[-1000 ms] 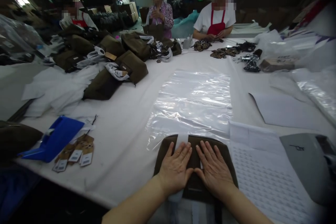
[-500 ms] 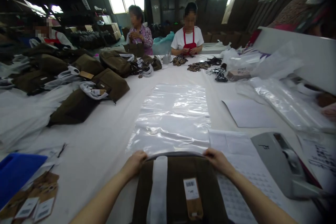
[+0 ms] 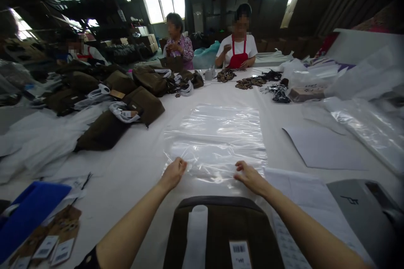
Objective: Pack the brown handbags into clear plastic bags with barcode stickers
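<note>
A dark olive bag lies at the near edge of the table, with a white wrapped strip and a barcode tag on its front. Beyond it, clear plastic bags lie flat. Over their near left part is my left hand, its fingers curled closed; whether it pinches the plastic is too small to tell. My right hand is over the near right part, fingers bent and apart, holding nothing. Neither hand touches the olive bag.
Olive bags are heaped at the left, near a blue tray and brown tags. Papers and a grey device are at the right. Several people sit across the table.
Both hands have let go of the olive bag's top edge and moved forward over the clear plastic. The right hand's fingers have opened. The view has turned slightly left.
</note>
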The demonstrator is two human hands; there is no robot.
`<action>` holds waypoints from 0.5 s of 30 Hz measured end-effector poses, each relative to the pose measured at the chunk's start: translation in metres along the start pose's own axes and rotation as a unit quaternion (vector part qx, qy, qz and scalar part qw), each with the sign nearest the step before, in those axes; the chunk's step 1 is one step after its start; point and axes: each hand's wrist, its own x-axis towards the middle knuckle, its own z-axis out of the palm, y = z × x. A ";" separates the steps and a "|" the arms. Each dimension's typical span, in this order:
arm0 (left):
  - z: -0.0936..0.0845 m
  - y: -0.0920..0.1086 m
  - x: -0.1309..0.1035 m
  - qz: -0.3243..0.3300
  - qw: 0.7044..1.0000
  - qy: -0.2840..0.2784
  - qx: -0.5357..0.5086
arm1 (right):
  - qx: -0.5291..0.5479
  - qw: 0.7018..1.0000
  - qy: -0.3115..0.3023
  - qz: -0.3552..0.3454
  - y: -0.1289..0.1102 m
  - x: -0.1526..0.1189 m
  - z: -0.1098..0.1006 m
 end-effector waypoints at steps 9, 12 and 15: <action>-0.033 0.009 -0.032 0.114 0.992 0.002 0.058 | -0.155 0.986 0.016 -0.061 -0.013 -0.024 -0.029; -0.047 0.001 -0.033 0.103 0.991 0.014 0.081 | -0.227 0.970 0.016 -0.081 -0.009 -0.027 -0.046; -0.057 0.000 -0.017 0.092 0.991 0.020 0.095 | -0.259 0.964 -0.009 -0.062 -0.008 -0.012 -0.059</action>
